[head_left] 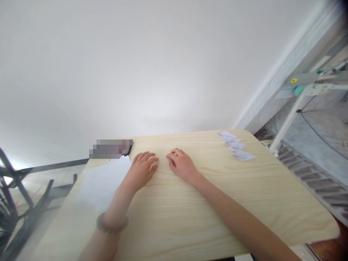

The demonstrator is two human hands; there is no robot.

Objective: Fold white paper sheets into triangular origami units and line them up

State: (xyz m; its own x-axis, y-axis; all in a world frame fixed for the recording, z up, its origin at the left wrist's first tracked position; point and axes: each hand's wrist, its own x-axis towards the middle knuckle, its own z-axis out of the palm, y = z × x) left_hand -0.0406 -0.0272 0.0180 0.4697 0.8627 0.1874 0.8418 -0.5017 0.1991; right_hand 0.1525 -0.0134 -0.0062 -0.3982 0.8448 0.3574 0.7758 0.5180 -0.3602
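My left hand (pixel 143 167) rests at the middle of the wooden table (pixel 168 217), palm down, its fingers slightly bent and apart. It holds nothing. Beside and partly behind that wrist lie white paper sheets (pixel 104 181). Just to the right, my right hand (pixel 181 163) lies on the tabletop with loosely curled fingers and a small gap between thumb and forefinger; nothing shows in it. A narrow strip of bare wood separates the two hands. Several folded white paper pieces (pixel 234 146), pointed at the ends, form an overlapping row toward the far right corner.
A dark flat object (pixel 129 149), mostly blurred out, sits at the far left corner. Behind the table rises a white wall (pixel 163 72). Black metal framing (pixel 21 188) stands at left; a white metal frame (pixel 288 119) and grey fabric (pixel 320 134) are at right.
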